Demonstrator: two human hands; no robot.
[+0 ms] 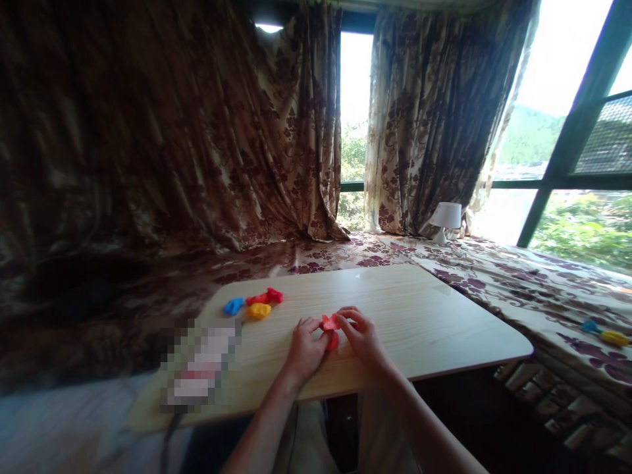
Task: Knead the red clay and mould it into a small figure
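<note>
A small coral-red piece (330,322), soft-looking with a crumpled or lobed edge, is between my two hands just above the light wood-grain table (424,329). My left hand (307,347) grips it from the left with the fingers bent and the thumb at its lower side. From the right, my right hand (362,334) pinches its edge between thumb and fingers. A rounder red part (333,341) shows just below, near my left thumb; whether it is joined to the upper piece I cannot tell. The fingertips partly hide the piece.
Toward the table's far left lie a blue lump (234,306), a yellow lump (259,311) and a red lump (266,296). A blurred-out device with a cable (170,434) rests at the left edge. A white lamp (447,217) and blue-and-yellow pieces (615,338) are on the flowered cloth.
</note>
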